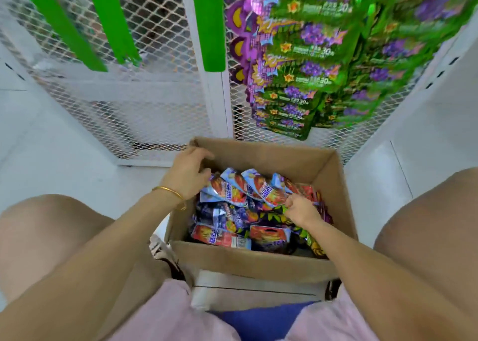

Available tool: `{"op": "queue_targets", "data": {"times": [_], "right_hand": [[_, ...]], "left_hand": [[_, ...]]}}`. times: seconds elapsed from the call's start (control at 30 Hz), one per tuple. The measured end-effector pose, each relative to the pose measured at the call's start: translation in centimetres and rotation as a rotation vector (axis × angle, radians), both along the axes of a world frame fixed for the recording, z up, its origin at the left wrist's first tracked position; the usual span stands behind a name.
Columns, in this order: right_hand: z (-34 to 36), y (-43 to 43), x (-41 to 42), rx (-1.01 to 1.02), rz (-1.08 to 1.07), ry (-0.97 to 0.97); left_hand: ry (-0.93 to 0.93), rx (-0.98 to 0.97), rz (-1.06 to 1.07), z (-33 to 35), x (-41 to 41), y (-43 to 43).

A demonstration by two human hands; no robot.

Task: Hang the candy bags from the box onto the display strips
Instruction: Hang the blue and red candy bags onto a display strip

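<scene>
While the hanging bags (323, 56) are blurring, we are pinching a red bag (269, 193) with right hand (301, 209) fingers; left hand (187, 172) is spreading wide at the box (253, 260) far-left corner.

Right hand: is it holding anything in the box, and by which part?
The right hand pinches the lower edge of one red-and-blue candy bag; the exact spot under its fingers is hidden.

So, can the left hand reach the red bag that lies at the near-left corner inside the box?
Probably yes. The left hand is already over the open cardboard box, on the same side as that red bag. The bag lies on top, with nothing over it, and the right hand is busy further right.
</scene>
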State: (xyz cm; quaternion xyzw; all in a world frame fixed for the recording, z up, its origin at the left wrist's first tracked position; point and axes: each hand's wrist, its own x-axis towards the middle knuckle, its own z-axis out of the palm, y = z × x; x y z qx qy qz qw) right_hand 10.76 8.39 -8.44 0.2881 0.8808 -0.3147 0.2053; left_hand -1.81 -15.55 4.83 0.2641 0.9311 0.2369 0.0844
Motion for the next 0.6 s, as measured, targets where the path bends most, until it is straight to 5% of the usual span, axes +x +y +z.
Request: {"op": "queue_targets", "data": {"times": [0.13, 0.27, 0.47, 0.6], "right_hand": [[-1.0, -0.4, -0.8, -0.139, 0.161, -0.121], [-1.0, -0.3, -0.7, 0.144, 0.543, -0.275], [3.6, -1.0, -4.5, -0.269, 0.367, 0.050], [10.9, -1.8, -7.5, -0.298, 0.381, 0.330]], "left_hand": [[-0.049, -0.034, -0.024, -2.3, -0.7, 0.5], [-0.100, -0.091, -0.064, -3.8, -0.6, 1.0], [-0.207, -0.031, -0.133, -3.6, -0.2, 1.8], [-0.164, 0.289, -0.005, 0.6, -1.8, 3.0]]}}
